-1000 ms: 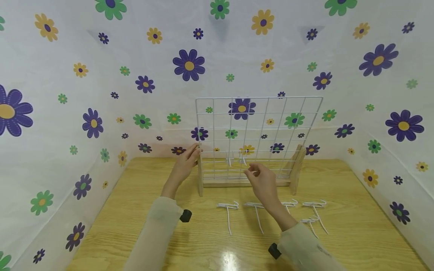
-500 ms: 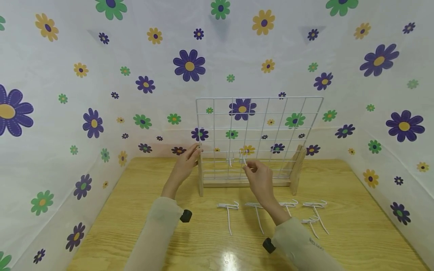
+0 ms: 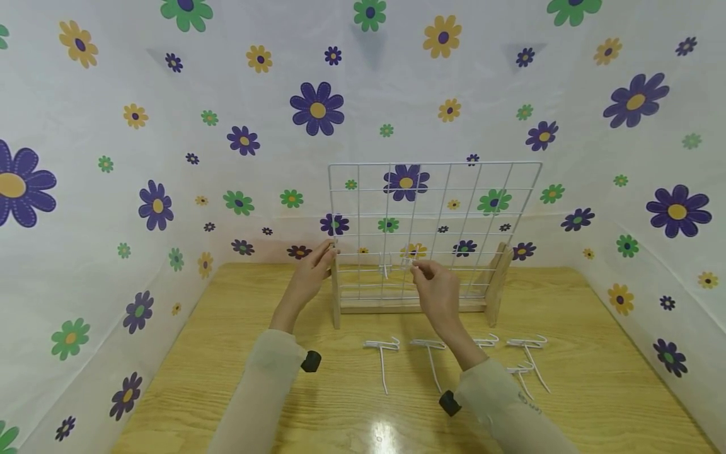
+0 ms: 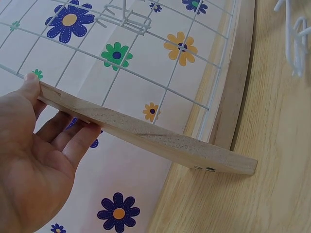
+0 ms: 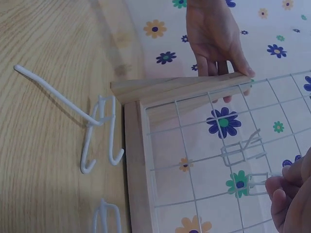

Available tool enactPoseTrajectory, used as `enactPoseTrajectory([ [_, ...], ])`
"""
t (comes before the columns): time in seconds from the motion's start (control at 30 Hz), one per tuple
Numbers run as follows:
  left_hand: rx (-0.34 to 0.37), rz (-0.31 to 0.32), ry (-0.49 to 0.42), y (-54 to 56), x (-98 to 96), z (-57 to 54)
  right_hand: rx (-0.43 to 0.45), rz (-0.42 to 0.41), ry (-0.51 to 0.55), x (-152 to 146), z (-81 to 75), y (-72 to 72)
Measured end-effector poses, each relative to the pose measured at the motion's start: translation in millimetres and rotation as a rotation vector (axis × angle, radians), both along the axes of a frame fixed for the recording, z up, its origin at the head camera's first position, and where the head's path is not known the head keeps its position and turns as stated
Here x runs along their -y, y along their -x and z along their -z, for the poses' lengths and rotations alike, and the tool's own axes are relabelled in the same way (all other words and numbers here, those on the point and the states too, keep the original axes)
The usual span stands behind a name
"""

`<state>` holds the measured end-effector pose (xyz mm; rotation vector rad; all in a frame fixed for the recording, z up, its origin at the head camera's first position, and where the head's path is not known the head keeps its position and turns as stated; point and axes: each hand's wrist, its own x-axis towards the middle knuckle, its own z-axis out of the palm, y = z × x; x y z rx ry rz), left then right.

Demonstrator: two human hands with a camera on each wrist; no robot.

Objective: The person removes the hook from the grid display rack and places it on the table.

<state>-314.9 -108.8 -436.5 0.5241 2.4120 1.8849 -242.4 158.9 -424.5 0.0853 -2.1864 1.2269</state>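
A white wire grid panel [image 3: 435, 164] stands upright in a wooden base. My left hand [image 3: 306, 277] holds the base's left side post [image 4: 146, 131], with the thumb on one face and fingers on the other. At the lower middle of the grid, thumb and fingertips of my right hand [image 3: 439, 293] pinch the prong of a white wire display hook [image 5: 257, 174]; the fingers hide most of that prong. Just left of it, a second display hook [image 3: 385, 271] hangs on the grid with nobody touching it.
Several more white display hooks lie on the wooden table in front of the stand, among them a left one [image 3: 382, 366] and a right one [image 3: 535, 362]. The right side post [image 3: 496, 287] stands beyond my right hand. A flower-printed sheet [image 3: 227, 82] encloses the back and sides.
My right hand has risen slightly from just beside the hook and now pinches its prong, which has tipped upward. The left hand stays on the post.
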Motion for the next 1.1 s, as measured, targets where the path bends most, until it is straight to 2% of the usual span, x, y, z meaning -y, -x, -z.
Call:
enactPoseTrajectory([
  [0.1, 0.017, 0.004, -0.003, -0.4, -0.7, -1.4, -0.015, 0.003, 0.012, -2, -2.4, 1.4],
  [0.33, 0.046, 0.017, 0.008, -24.2, -2.9, -33.8, -0.030, -0.009, 0.049, -7, -5.5, 0.6],
  [0.37, 0.048, 0.018, 0.002, -25.0, -2.8, -34.5, -0.034, -0.008, 0.055, -8, -6.2, -0.2],
  [0.53, 0.063, 0.016, -0.008, -24.6, -2.8, -34.2, -0.052, -0.011, 0.075, -10, -10.4, -5.6],
  [0.87, 0.056, 0.019, -0.003, -25.5, -2.6, -34.5, 0.018, -0.053, 0.148, -24, -17.8, -19.9],
  [0.97, 0.052, 0.020, 0.001, -21.1, -2.2, -29.3, 0.014, -0.056, 0.137, -31, -19.3, -24.7],
  [1.1, 0.041, 0.019, -0.002, -7.7, -1.5, -12.1, -0.024, -0.060, 0.118, -40, -20.9, -30.5],
])
